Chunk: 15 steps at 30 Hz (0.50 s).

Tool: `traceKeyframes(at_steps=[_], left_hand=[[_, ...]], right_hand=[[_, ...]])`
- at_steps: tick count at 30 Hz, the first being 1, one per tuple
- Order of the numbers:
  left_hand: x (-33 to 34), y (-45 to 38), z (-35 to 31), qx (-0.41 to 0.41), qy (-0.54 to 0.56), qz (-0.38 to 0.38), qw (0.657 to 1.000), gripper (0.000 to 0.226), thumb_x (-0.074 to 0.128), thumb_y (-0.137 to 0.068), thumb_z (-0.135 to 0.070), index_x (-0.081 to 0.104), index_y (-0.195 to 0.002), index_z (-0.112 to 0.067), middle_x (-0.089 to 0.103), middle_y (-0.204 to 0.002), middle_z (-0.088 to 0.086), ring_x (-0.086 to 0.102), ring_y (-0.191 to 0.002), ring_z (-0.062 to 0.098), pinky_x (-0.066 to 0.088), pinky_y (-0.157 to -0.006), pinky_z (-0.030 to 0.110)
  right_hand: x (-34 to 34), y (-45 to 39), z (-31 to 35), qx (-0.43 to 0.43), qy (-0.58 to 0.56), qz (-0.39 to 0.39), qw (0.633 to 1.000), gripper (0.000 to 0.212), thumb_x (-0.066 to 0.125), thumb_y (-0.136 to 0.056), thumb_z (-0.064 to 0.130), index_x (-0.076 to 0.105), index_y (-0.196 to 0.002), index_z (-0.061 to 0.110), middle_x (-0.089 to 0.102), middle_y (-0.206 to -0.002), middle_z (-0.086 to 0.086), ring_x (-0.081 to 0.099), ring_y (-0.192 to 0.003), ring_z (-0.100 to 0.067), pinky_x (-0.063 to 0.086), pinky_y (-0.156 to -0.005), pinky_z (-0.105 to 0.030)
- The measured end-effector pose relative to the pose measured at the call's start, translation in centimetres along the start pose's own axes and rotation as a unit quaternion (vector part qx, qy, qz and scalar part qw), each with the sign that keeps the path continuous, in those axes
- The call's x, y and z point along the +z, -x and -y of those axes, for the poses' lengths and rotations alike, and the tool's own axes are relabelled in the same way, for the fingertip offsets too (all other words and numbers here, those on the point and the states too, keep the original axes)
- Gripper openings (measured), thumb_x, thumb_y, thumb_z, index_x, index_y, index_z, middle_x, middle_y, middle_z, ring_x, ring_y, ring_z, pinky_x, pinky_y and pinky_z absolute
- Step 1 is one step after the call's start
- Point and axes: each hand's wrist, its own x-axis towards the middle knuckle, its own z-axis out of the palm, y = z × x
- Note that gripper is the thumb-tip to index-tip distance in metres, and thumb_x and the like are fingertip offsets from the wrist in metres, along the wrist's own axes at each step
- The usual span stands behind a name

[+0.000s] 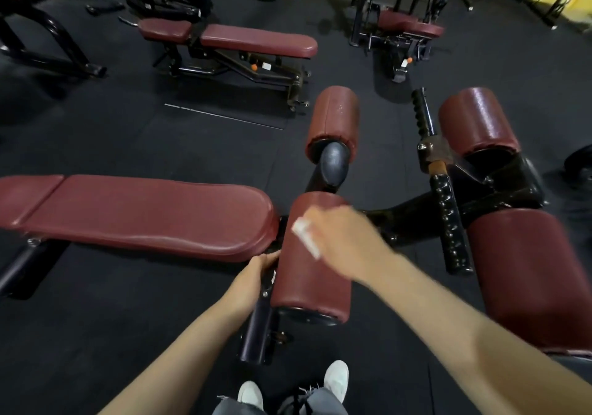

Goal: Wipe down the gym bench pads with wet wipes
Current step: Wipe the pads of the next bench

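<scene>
Head view: right hand is motion-blurred over the near roller pad, fingers curled around a white wet wipe that pokes out on the thumb side; left hand is closed on the black frame bar just beside that pad, likely steadying it. Risks, as a guess: the roller may spin on its axle under the swipe, so the wipe skids and leaves patches dry; the small wipe could bunch up or slip out of the fingers; the underside of the pad gets skipped. The long bench pad to the left and 3 other roller pads, far, upper right and lower right, are near but untouched by either hand. Hard to tell: whether the wipe actually presses on the vinyl, blur hides the contact. Left fingertips are tucked behind the pad. Lower right pad is cut off by the frame edge.
</scene>
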Motion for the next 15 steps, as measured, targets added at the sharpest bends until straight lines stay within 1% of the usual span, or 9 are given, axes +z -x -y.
traceKeyframes(at_steps=[1,2,4,6,8,10,11,13,15], left_hand=[[-0.5,-0.1,0.1,0.002,0.005,-0.012,1.0,0.035,0.036,-0.105,-0.029,0.069,-0.116,-0.031,0.066,-0.13,-0.007,0.064,-0.108,0.0,0.048,-0.092,0.015],[-0.8,-0.2,0.3,0.028,0.001,-0.037,0.999,0.035,0.039,-0.104,-0.024,0.07,-0.119,-0.031,0.066,-0.131,-0.008,0.063,-0.115,0.004,0.047,-0.099,0.019],[-1.0,0.4,0.2,0.071,-0.025,-0.074,0.994,0.042,0.037,-0.102,-0.023,0.067,-0.123,-0.045,0.063,-0.131,-0.019,0.055,-0.125,-0.002,0.041,-0.105,0.021],[-0.7,1.3,0.2,0.068,-0.047,-0.056,0.995,0.042,0.034,-0.1,-0.036,0.059,-0.128,-0.054,0.059,-0.132,-0.03,0.049,-0.126,-0.011,0.035,-0.104,0.02],[0.0,1.1,-0.3,0.077,-0.062,-0.045,0.994,0.042,0.031,-0.101,-0.04,0.058,-0.129,-0.054,0.058,-0.127,-0.037,0.049,-0.12,-0.018,0.036,-0.099,0.012],[0.5,0.3,-1.2,0.055,-0.049,-0.026,0.997,0.037,0.034,-0.105,-0.036,0.062,-0.127,-0.045,0.064,-0.122,-0.032,0.055,-0.113,-0.017,0.043,-0.088,0.005],[0.4,0.3,-1.5,0.037,-0.042,-0.017,0.998,0.035,0.037,-0.105,-0.037,0.062,-0.13,-0.037,0.066,-0.124,-0.026,0.057,-0.115,-0.013,0.043,-0.086,0.004],[0.0,1.4,-1.7,0.044,-0.05,-0.023,0.998,0.037,0.04,-0.104,-0.04,0.058,-0.135,-0.031,0.062,-0.132,-0.021,0.053,-0.122,-0.009,0.04,-0.095,0.008],[-0.6,3.0,-1.2,0.122,-0.107,-0.036,0.986,0.036,0.035,-0.105,-0.038,0.052,-0.137,-0.043,0.05,-0.141,-0.031,0.039,-0.132,-0.015,0.028,-0.109,0.014]], right_hand=[[0.4,2.1,1.9,-0.08,-0.008,0.022,0.997,0.023,0.034,-0.091,0.029,0.054,-0.082,0.027,0.052,-0.067,0.003,0.053,-0.052,-0.023,0.028,-0.046,-0.028],[0.7,3.8,3.1,-0.128,-0.021,0.042,0.991,0.025,0.032,-0.087,0.031,0.056,-0.081,0.027,0.054,-0.062,0.005,0.049,-0.047,-0.02,0.023,-0.048,-0.026],[0.7,4.0,2.9,-0.164,0.01,0.026,0.986,0.021,0.032,-0.082,0.03,0.053,-0.08,0.027,0.053,-0.054,0.005,0.047,-0.044,-0.017,0.014,-0.049,-0.025],[0.2,0.9,0.6,-0.107,0.092,-0.022,0.99,0.017,0.036,-0.083,0.022,0.051,-0.077,0.027,0.054,-0.059,0.002,0.052,-0.045,-0.024,0.019,-0.043,-0.025],[-1.1,-2.0,-1.6,0.046,0.137,-0.106,0.984,0.014,0.051,-0.088,0.014,0.06,-0.078,0.019,0.058,-0.064,-0.004,0.057,-0.046,-0.029,0.034,-0.041,-0.028],[-1.6,-2.8,-2.2,0.164,0.093,-0.089,0.978,0.014,0.05,-0.097,0.02,0.061,-0.098,0.01,0.066,-0.078,-0.01,0.065,-0.064,-0.033,0.041,-0.053,-0.034],[-1.2,-2.1,-1.5,0.173,0.058,-0.079,0.98,0.016,0.047,-0.098,0.02,0.057,-0.101,0.008,0.067,-0.079,-0.013,0.066,-0.068,-0.035,0.042,-0.056,-0.035],[-0.5,1.2,1.3,0.113,-0.013,-0.093,0.989,0.009,0.049,-0.091,0.019,0.055,-0.089,0.012,0.061,-0.06,-0.01,0.059,-0.049,-0.034,0.037,-0.044,-0.032],[0.8,5.3,3.8,-0.003,-0.033,-0.109,0.993,0.009,0.045,-0.085,0.024,0.051,-0.085,0.018,0.052,-0.049,-0.001,0.049,-0.039,-0.025,0.027,-0.047,-0.031]])
